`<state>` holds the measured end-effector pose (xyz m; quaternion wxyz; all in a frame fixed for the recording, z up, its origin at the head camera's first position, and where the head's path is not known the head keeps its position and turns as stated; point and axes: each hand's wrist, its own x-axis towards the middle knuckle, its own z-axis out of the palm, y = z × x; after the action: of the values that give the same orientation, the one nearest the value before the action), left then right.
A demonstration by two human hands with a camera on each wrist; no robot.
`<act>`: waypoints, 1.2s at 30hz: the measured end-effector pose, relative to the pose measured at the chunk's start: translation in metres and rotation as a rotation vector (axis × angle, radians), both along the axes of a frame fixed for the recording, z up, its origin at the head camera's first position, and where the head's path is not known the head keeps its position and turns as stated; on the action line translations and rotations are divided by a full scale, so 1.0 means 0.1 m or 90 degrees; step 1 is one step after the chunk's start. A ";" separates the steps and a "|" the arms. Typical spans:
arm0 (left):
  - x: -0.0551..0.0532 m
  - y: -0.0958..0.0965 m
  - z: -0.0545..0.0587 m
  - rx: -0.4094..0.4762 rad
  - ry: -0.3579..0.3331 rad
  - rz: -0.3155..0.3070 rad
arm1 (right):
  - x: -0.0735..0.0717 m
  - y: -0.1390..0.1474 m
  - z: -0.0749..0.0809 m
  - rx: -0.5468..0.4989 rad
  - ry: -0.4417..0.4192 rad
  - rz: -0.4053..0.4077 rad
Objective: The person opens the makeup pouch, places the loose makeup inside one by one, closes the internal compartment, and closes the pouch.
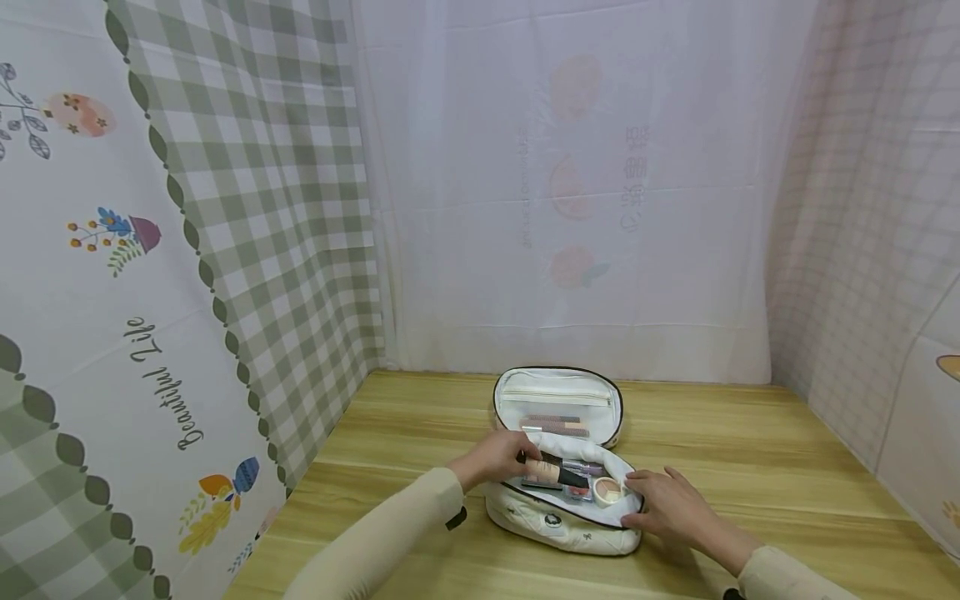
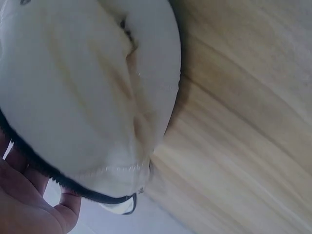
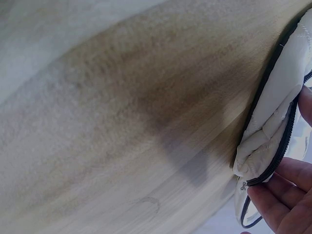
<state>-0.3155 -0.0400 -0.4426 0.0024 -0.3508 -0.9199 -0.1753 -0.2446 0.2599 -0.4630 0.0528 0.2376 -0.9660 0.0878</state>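
A white quilted makeup bag (image 1: 558,527) with black zipper edging stands unzipped on the table, its lid tipped back. My left hand (image 1: 497,457) reaches over the left rim and holds a beige foundation tube (image 1: 543,472) with a black cap, which lies slanted across the opening. In the left wrist view the bag's side hides most of that hand's fingers, and the tube does not show. My right hand (image 1: 671,506) grips the bag's right rim between thumb and fingers. Inside sit a round compact (image 1: 607,490) and a clear-lidded item (image 1: 577,492).
Slim pencil-like items (image 1: 555,427) show behind the mesh pocket of the lid (image 1: 558,383). Wood-grain table (image 1: 750,467) extends on both sides. A checked curtain (image 1: 277,167) hangs at left, a white one (image 1: 465,250) behind.
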 end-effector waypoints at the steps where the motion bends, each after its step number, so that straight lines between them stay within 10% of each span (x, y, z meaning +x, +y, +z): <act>1: 0.01 0.01 -0.01 -0.011 0.003 0.002 | 0.00 0.00 0.00 0.000 0.001 0.000; 25: 0.09 0.09 -0.16 -0.121 0.056 -0.053 | 0.00 0.00 0.01 0.007 -0.001 -0.001; 36: 0.06 0.07 -0.16 -0.098 0.016 -0.055 | 0.01 -0.01 0.02 0.001 -0.008 -0.005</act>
<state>-0.3097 -0.0334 -0.4586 -0.0208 -0.3913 -0.9146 -0.0996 -0.2437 0.2590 -0.4614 0.0469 0.2333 -0.9672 0.0884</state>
